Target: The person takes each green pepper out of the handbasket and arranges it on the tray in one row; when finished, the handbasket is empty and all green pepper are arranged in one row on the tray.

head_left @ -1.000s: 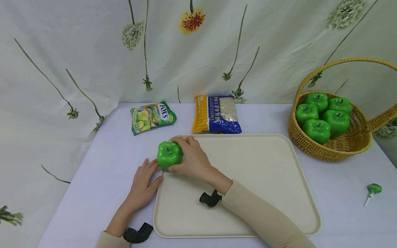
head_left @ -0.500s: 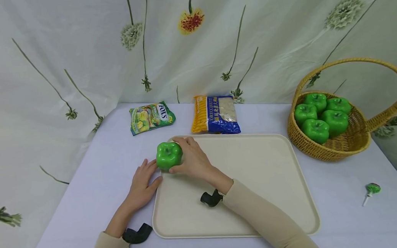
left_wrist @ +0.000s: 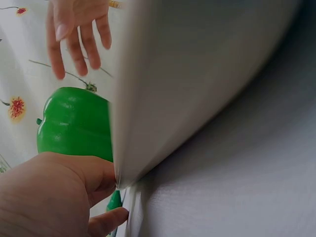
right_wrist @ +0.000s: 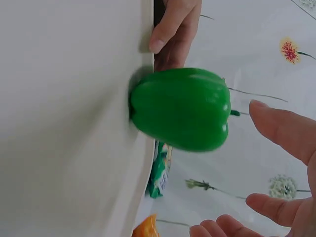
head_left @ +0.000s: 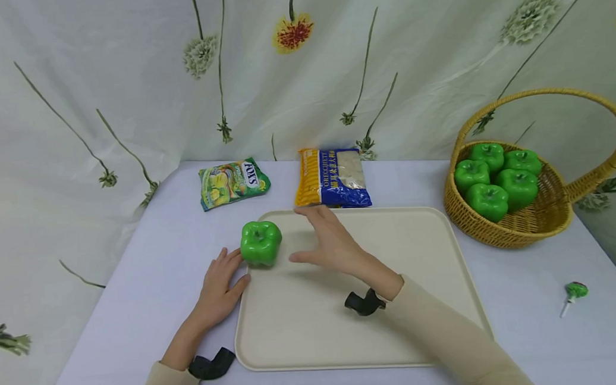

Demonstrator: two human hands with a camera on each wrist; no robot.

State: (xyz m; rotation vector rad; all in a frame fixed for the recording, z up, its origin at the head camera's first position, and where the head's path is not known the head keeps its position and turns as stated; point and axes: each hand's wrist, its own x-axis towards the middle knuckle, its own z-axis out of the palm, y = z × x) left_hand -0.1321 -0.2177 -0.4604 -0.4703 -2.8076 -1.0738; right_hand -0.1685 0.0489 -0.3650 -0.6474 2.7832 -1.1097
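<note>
To leave the green pepper (head_left: 261, 243) standing upright near the tray's (head_left: 297, 339) far left corner, the right hand (head_left: 335, 244) should clear its side without a nudge; its fingers are parted wide, holding nothing. The left hand (head_left: 219, 289) lies relaxed, thumb at the tray's left edge.

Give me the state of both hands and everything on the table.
Green pepper: upright, gripped by neither hand
Tray: flat, under the pepper
Right hand: open, apart from pepper
Left hand: relaxed, at tray's left edge
Basket: upright, partly filled
FOX'S bag: lying down
Orecchiette bag: lying down
Lollipop: lying down
</note>
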